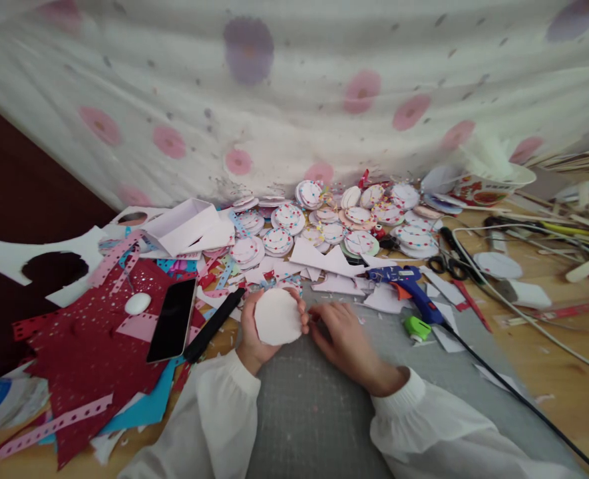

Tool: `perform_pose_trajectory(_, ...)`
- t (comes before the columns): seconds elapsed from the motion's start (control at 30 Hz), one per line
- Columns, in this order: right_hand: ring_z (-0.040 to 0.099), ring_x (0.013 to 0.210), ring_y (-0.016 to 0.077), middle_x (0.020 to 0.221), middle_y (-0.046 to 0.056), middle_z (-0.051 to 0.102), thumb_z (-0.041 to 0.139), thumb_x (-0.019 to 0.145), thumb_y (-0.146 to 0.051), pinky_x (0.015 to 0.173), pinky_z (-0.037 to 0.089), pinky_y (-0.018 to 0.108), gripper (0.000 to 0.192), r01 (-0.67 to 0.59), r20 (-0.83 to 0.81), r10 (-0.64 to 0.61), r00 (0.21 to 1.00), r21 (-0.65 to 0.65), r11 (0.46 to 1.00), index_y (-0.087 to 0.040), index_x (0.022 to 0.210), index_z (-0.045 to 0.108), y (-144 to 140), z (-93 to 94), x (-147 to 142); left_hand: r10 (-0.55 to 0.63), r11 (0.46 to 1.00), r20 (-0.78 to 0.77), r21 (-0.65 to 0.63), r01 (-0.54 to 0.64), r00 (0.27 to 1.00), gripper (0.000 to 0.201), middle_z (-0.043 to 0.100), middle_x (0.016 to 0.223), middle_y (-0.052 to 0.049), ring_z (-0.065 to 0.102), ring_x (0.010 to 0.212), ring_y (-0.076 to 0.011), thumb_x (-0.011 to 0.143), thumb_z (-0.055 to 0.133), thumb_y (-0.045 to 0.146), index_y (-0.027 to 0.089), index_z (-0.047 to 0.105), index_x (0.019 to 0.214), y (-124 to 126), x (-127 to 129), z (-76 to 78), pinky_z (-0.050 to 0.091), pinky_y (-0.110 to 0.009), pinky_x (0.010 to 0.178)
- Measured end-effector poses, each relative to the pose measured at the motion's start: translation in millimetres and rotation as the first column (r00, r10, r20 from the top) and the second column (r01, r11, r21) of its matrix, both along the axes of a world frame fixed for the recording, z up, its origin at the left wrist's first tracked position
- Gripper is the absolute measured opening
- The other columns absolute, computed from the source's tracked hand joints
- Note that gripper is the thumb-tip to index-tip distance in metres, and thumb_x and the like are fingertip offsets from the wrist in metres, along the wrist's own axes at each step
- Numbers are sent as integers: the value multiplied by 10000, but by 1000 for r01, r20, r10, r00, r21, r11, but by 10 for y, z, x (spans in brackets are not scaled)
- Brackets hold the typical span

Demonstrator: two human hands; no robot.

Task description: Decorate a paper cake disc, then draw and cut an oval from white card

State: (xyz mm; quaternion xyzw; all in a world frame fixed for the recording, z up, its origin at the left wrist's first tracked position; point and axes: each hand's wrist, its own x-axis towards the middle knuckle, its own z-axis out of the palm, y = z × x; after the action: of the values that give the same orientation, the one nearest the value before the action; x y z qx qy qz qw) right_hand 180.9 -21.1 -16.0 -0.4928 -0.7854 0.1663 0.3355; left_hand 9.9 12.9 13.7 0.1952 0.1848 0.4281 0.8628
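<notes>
White disc (278,317): at centre, above the grey mat (314,419); visible face plain, so decoration seems left to do.
Left hand (251,340): curled around the disc, gripping it.
Right hand (347,342): half-open at three o'clock, seemingly empty; contact unclear.
Dotted discs (289,219): many piled around twelve to one o'clock, apparently done.

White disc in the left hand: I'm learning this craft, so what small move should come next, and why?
Perhaps smooth the lower edge of the white disc with the right hand: that edge looks uneven, the left hand cups the disc, and the right is close by.
</notes>
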Motion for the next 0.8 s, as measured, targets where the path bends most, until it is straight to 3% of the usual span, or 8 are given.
perform_pose_trajectory(0.1,594,846,256,890,75,691,562,861,-169,757,397,393,161,-65,146,53,988,78,995,-216,1012,595,13,83,50,11,1000,22,6,-11,1000,470,591,821,-109,595,731,-226,809,481,519,97,628,957,5,-15,-21,485,-336,660)
perform_pose_trajectory(0.2,599,902,264,936,83,690,547,870,-195,802,389,405,160,86,130,-118,985,231,969,-213,1025,586,47,183,254,20,999,20,33,-20,1000,465,593,814,-110,593,713,-230,806,474,514,98,628,942,-3,-28,-30,484,-350,660)
perform_pose_trajectory(0.27,601,885,274,917,94,680,529,875,-211,794,391,412,126,339,58,-377,924,331,881,-211,986,588,61,237,483,39,998,14,46,-40,999,451,597,808,-112,592,710,-233,801,474,502,98,628,929,-12,-31,-17,481,-355,662)
perform_pose_trajectory(0.37,587,899,337,889,152,641,567,852,-319,751,399,441,199,668,59,-729,682,355,654,-173,981,606,33,249,858,73,996,8,46,-73,997,422,597,781,-107,586,696,-225,781,491,488,106,626,898,-27,-26,22,472,-339,648)
perform_pose_trajectory(0.4,577,923,372,909,189,631,595,831,-373,729,396,453,281,730,107,-799,591,349,587,-151,1004,613,10,228,965,79,996,3,45,-79,997,416,598,775,-105,585,687,-222,774,495,487,109,624,890,-31,-22,32,469,-333,640)
perform_pose_trajectory(0.47,568,914,418,934,250,620,645,784,-490,680,382,464,441,786,231,-845,482,312,533,-113,1013,632,-45,154,1125,78,996,-7,50,-78,997,421,605,774,-107,587,673,-221,772,491,496,112,623,886,-36,-14,40,467,-332,633)
perform_pose_trajectory(0.63,598,859,390,903,226,634,619,786,-561,653,397,454,465,772,376,-764,524,168,613,-132,955,677,-97,-20,1253,58,993,-31,107,-54,998,489,621,789,-127,617,682,-256,798,452,532,91,628,915,-34,-3,-9,475,-358,632)
perform_pose_trajectory(0.8,610,927,376,971,200,643,540,800,-598,735,444,465,515,762,435,-714,548,92,641,-133,974,681,-4,22,1225,52,995,-8,81,-52,999,482,639,796,-134,632,692,-264,783,479,526,90,628,924,-29,-6,-45,489,-377,654)
